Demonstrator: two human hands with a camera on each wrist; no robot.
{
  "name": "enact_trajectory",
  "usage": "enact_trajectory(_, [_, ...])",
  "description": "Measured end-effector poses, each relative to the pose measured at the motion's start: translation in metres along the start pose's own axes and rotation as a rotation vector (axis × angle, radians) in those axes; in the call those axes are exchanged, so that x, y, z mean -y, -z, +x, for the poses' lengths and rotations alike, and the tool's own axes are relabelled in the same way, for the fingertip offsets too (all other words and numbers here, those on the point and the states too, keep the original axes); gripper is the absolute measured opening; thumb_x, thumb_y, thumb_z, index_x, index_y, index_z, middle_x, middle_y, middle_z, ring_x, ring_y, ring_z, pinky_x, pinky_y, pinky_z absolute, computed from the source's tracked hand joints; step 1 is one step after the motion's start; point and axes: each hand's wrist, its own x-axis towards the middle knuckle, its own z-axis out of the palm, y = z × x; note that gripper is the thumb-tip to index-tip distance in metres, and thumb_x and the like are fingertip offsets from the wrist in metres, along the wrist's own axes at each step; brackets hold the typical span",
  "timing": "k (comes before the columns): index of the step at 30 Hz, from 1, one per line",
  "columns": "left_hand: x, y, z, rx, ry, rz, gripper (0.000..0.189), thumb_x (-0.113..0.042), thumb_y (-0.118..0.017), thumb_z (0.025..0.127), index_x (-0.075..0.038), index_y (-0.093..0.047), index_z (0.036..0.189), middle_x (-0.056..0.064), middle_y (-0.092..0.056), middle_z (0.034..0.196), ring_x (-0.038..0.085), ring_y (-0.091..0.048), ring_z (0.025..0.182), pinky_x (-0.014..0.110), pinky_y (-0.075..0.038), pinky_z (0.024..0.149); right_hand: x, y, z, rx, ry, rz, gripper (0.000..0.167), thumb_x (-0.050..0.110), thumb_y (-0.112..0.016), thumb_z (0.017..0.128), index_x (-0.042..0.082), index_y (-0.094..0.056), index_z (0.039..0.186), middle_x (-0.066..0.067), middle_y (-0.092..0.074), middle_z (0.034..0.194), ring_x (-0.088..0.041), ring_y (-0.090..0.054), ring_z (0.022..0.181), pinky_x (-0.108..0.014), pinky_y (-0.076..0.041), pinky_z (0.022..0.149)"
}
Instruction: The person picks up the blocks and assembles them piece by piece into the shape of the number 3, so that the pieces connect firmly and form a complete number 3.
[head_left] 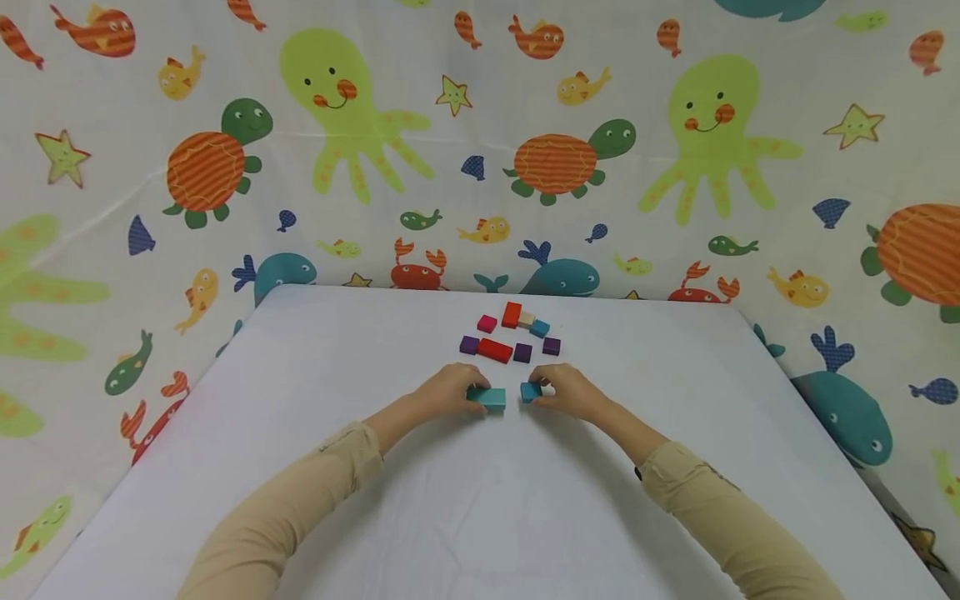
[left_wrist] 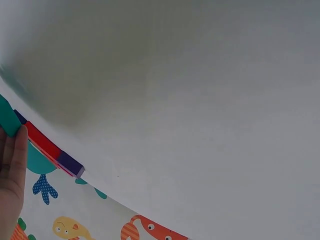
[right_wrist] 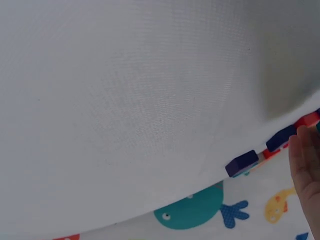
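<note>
My left hand [head_left: 450,390] pinches a long teal block [head_left: 491,399] by its left end, low over the white table. In the left wrist view the teal block [left_wrist: 8,118] shows at the left edge beside the fingers. Across a small gap, my right hand [head_left: 572,392] pinches a smaller blue block [head_left: 531,392] from its right side. The two held blocks face each other, apart. Fingers of my right hand [right_wrist: 306,167] appear at the right edge of the right wrist view, where the held block is mostly hidden.
Beyond the hands lie a purple block [head_left: 469,345], a long red block [head_left: 495,350] and two more purple blocks [head_left: 522,353]. Farther back are a pink block [head_left: 487,323], an upper red block [head_left: 512,315], a beige block [head_left: 527,320] and another blue block [head_left: 539,328]. A patterned cloth hangs behind the table [head_left: 360,333].
</note>
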Motion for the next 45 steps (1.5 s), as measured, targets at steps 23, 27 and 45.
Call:
enact_trajectory(23, [0.001,-0.002,0.01,0.012,0.041,-0.048,0.04,-0.018,-0.076,0.079,-0.005,-0.066,0.115,0.007,-0.068,0.109,0.017,-0.057,0.096,0.031,-0.05,0.091,0.005,-0.009,0.012,0.038,0.033,0.023,0.028,0.012,-0.072,0.082,0.001,-0.066,0.107,-0.01,-0.07,0.102,-0.022,-0.063,0.097,-0.036,-0.052,0.091])
enact_trajectory(27, [0.0,-0.005,0.014,0.039,0.049,-0.054,0.039,-0.018,-0.076,0.079,-0.005,-0.066,0.115,0.007,-0.068,0.108,0.017,-0.056,0.095,0.031,-0.05,0.09,0.002,-0.012,0.013,0.057,0.026,0.034,0.029,0.012,-0.073,0.082,0.0,-0.066,0.107,-0.011,-0.07,0.103,-0.021,-0.064,0.096,-0.034,-0.053,0.09])
enact_trajectory(45, [-0.002,-0.011,0.023,0.037,0.07,-0.053,0.04,-0.02,-0.079,0.076,-0.006,-0.07,0.112,0.006,-0.071,0.106,0.017,-0.057,0.092,0.03,-0.05,0.086,0.008,-0.018,0.015,0.05,-0.017,-0.07,0.031,0.014,-0.074,0.08,0.0,-0.068,0.107,-0.01,-0.07,0.1,-0.016,-0.058,0.084,-0.032,-0.054,0.087])
